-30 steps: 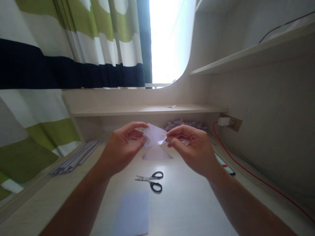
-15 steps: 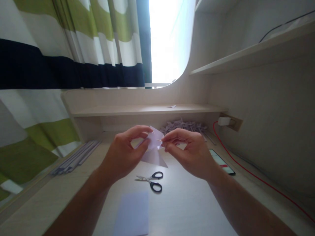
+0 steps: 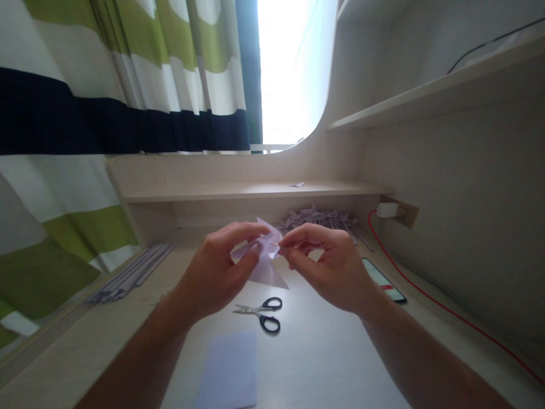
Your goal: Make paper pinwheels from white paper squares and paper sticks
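Both my hands are raised above the pale desk (image 3: 340, 363) and meet on a small piece of pale lilac paper (image 3: 267, 262). My left hand (image 3: 217, 270) pinches the paper's left side between thumb and fingers. My right hand (image 3: 330, 267) pinches its right side, where a thin stick tip shows at the fingertips. The paper's lower corner hangs down as a point. Black-handled scissors (image 3: 261, 313) lie on the desk just below my hands, blades pointing left.
A lilac sheet (image 3: 230, 369) lies near the front edge. A heap of small folded lilac pieces (image 3: 317, 218) sits under the low shelf. Rolled paper strips (image 3: 131, 272) lie left. A phone (image 3: 383, 279) and red cable (image 3: 447, 309) lie right. A striped curtain (image 3: 106, 85) hangs left.
My hands have come closer together and dropped slightly. The paper has been folded or gathered smaller between them, its lower corner now hanging down.
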`<state>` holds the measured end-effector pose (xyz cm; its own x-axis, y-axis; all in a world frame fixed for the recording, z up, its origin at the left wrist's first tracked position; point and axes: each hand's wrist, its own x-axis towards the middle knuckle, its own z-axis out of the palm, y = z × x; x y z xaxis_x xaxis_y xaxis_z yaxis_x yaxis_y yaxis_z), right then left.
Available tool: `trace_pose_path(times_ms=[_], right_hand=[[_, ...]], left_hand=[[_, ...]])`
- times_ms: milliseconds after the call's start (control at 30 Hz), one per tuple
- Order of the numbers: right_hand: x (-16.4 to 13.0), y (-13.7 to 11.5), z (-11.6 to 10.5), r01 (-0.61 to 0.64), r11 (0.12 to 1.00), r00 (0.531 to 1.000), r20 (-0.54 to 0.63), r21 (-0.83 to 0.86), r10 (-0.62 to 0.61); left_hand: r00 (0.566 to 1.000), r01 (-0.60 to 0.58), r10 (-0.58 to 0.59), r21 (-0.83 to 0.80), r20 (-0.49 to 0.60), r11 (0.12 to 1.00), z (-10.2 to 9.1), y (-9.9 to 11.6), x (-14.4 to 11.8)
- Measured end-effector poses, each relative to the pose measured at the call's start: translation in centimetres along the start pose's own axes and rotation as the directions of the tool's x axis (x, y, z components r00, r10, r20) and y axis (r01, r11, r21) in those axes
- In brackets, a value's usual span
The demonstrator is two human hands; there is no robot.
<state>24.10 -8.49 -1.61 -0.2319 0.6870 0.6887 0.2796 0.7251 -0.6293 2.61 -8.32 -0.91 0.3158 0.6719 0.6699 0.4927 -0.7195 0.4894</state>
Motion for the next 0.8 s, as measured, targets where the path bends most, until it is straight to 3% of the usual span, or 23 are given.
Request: trace_pose_path(times_ms=[433,800], right_hand=[[-0.06,-0.25,-0.07,0.015,0.999,1.0,-0.017,-0.036,-0.016],[-0.11,-0.31,-0.02,0.021,0.999,0.998,-0.052,-0.04,-0.024]], left_hand=[[0.999,-0.007,0.011,-0.103,0.039,0.995,-0.11,0.01,0.44],[0.996,-0.06,0.064,-0.063,0.059,0.996,-0.17,0.0,0.4]])
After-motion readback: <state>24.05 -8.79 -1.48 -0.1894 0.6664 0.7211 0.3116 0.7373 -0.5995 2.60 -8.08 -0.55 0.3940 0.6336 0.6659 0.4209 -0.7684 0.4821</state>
